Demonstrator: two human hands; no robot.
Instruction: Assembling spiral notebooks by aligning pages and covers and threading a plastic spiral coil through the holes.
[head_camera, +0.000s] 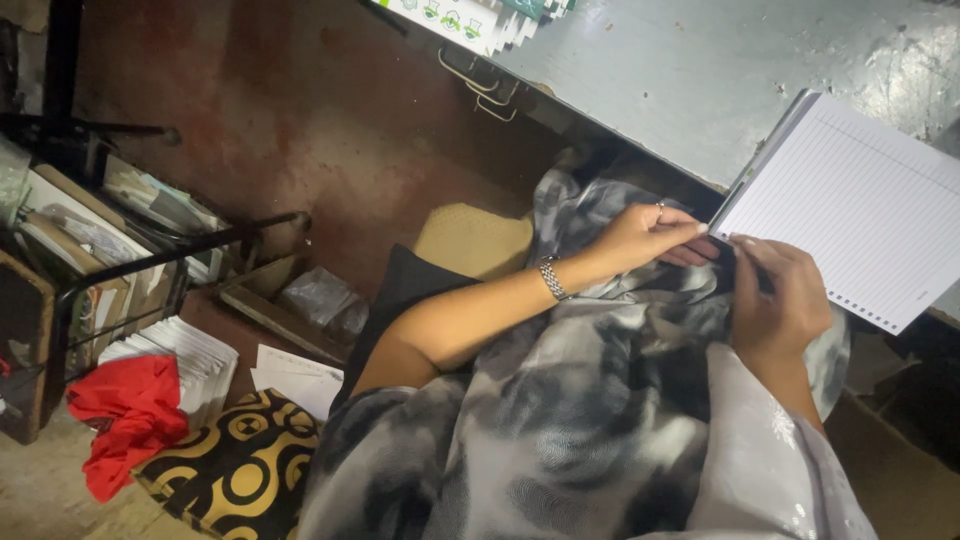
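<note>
A pad of lined white paper (850, 205) lies at the edge of a grey table (680, 80), one corner overhanging towards me. My left hand (645, 238), with a ring and a metal bracelet, pinches the pad's near corner. My right hand (780, 295) is closed next to it, just below that corner, and seems to grip a thin dark object that I cannot make out. Both hands rest over my lap, covered in grey and black patterned cloth (560, 430).
Stacked white printed sheets (470, 20) sit at the table's far edge. On the floor at left are a red cloth (125, 415), a black and gold cushion (235, 470), white paper stacks (195, 360) and a dark metal rack of papers (100, 250).
</note>
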